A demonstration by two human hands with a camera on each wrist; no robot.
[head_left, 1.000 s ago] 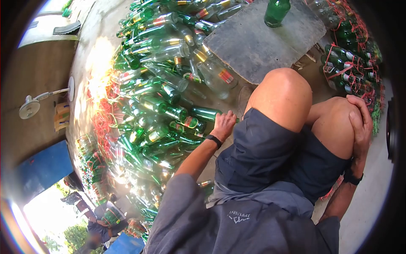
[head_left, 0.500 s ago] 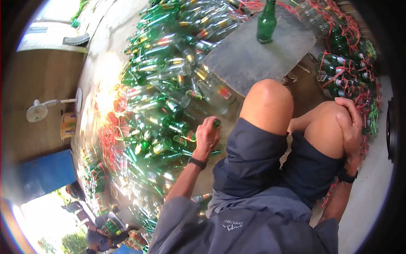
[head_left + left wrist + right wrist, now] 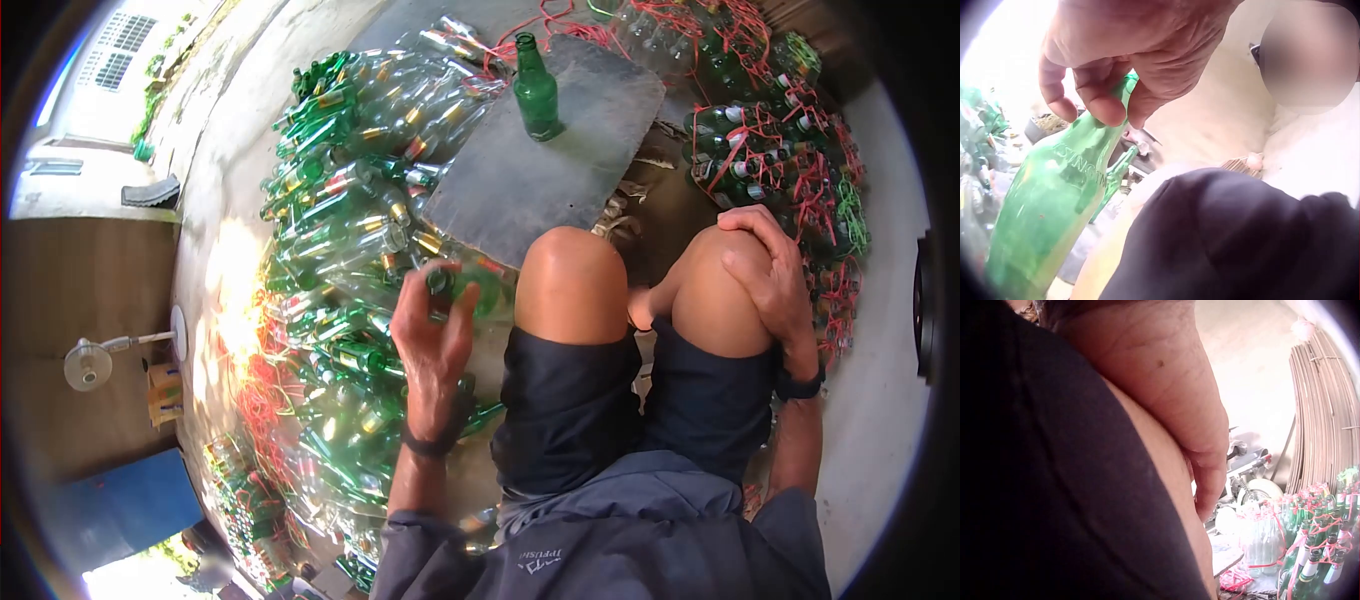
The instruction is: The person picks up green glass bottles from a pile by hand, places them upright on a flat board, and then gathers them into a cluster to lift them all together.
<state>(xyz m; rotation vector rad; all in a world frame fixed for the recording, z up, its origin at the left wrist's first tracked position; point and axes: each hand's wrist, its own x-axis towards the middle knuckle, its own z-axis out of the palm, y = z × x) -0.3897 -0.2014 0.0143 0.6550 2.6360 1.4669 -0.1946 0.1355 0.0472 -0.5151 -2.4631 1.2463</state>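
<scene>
Green long-necked glass bottle (image 3: 1047,206), neck toward one o'clock.
Left hand (image 3: 1132,53): fingers curled, pinching neck, the surest hold; likely light, rigid, slick, breakable; seemingly empty, glare permitting.

Held bottle (image 3: 1047,215) left of knees (image 3: 575,275)

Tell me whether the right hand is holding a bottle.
No: the right hand rests on the right knee, while the left hand grips a green bottle by its neck.
</scene>
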